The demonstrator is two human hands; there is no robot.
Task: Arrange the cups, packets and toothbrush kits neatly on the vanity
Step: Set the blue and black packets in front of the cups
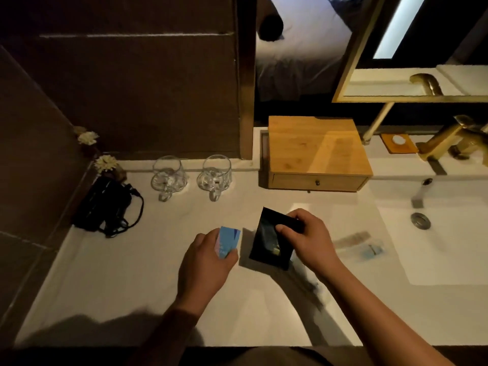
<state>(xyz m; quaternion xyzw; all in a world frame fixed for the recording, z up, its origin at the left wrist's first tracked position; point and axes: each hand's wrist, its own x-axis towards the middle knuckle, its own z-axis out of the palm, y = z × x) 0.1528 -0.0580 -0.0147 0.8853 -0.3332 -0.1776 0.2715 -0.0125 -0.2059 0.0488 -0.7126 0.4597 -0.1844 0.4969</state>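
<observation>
My left hand (206, 262) grips a small blue packet (228, 241) above the middle of the white vanity top (111, 281). My right hand (306, 239) holds a flat black packet (266, 241) by its upper right corner, just right of the blue one. Two clear glass cups (169, 175) (215, 174) stand side by side at the back wall, handles toward me. A clear toothbrush kit (361, 247) lies blurred on the counter right of my right hand, next to the sink.
A wooden drawer box (317, 151) sits at the back centre. A black hair dryer with cord (105, 207) lies at the left, near small white flowers (105, 163). The sink basin (449, 241), gold tap (446, 141) and a soap dish (397, 142) are on the right.
</observation>
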